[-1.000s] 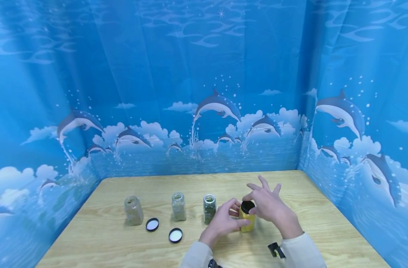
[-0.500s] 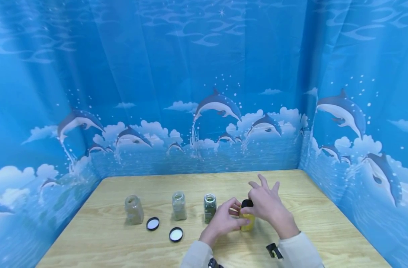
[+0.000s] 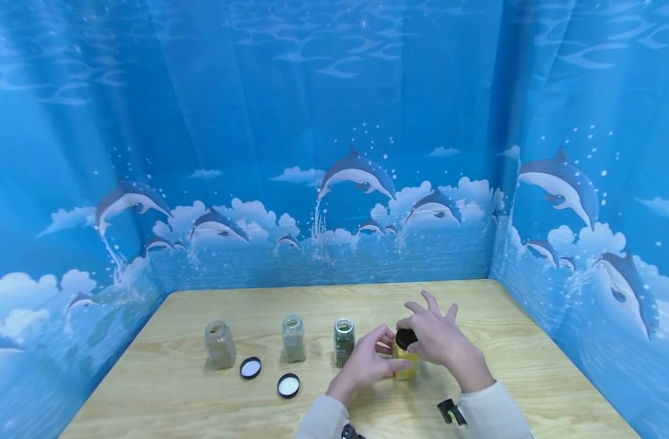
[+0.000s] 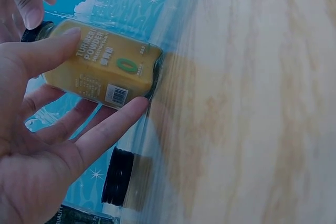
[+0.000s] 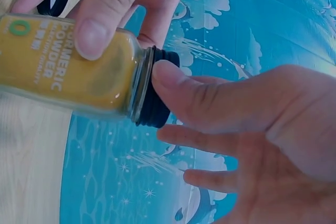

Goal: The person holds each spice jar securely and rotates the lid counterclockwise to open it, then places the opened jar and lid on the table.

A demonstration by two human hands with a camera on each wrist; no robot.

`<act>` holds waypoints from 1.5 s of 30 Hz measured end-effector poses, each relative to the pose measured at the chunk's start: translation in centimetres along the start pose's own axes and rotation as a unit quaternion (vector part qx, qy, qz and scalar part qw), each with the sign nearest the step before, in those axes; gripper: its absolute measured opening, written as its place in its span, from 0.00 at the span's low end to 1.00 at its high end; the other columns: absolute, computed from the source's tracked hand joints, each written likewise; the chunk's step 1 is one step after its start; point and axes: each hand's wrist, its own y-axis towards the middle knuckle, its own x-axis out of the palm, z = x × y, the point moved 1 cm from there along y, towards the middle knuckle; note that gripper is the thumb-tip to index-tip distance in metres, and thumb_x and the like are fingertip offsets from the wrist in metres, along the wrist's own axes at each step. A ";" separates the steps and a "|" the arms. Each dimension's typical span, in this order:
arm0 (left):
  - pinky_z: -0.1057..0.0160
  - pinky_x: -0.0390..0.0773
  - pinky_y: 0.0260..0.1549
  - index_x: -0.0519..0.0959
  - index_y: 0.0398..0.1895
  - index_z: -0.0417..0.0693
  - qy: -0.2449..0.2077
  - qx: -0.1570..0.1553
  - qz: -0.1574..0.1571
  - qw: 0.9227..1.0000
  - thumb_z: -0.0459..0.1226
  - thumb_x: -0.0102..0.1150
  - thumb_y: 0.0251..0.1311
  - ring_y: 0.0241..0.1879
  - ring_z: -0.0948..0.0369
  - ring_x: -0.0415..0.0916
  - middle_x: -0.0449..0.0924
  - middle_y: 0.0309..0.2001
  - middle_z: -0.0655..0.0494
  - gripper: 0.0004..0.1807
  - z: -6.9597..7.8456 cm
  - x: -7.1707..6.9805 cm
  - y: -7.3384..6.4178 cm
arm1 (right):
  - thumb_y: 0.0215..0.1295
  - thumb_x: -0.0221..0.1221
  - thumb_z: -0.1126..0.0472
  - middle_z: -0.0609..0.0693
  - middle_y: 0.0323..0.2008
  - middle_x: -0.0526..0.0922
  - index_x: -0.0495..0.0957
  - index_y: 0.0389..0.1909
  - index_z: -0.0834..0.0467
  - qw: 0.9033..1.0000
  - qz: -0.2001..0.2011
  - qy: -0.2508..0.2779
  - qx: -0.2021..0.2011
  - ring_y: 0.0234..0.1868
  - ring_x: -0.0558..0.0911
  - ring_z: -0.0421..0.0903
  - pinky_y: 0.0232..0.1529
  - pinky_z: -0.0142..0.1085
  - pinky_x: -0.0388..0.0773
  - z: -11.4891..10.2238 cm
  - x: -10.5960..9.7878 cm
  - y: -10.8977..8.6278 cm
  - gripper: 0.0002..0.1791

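A glass jar of yellow turmeric powder [image 3: 404,369] stands upright on the wooden table, its label facing the left wrist camera. My left hand [image 3: 367,363] holds the jar's body between thumb and fingers. On the jar's mouth sits a black lid [image 5: 157,87], and the thumb and a finger of my right hand [image 3: 441,338] pinch its edge. The other right fingers spread away from it. Another black lid [image 4: 118,177] lies beside the jar in the left wrist view; my left hand hides it in the head view.
Left of my hands stand three lidless glass jars: one with dark green contents [image 3: 343,342], a pale one [image 3: 293,339] and a cloudy one [image 3: 220,346]. Two black lids with white insides, a nearer lid [image 3: 288,385] and a farther lid [image 3: 250,367], lie before them.
My right hand twisted at the lid, its thumb side swinging over the jar half a second ago and back now. My left hand and the jar have stayed in place.
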 end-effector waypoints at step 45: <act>0.64 0.89 0.35 0.77 0.45 0.51 0.005 0.002 -0.010 1.000 0.38 0.78 0.53 0.49 0.57 0.82 0.79 0.51 0.52 0.20 -0.1 -0.1 0.1 | 0.50 0.76 0.67 0.65 0.75 0.66 0.89 0.46 0.53 0.999 0.010 0.032 -0.013 0.79 0.46 0.77 0.55 0.91 0.35 0.0 -0.1 -0.1 0.20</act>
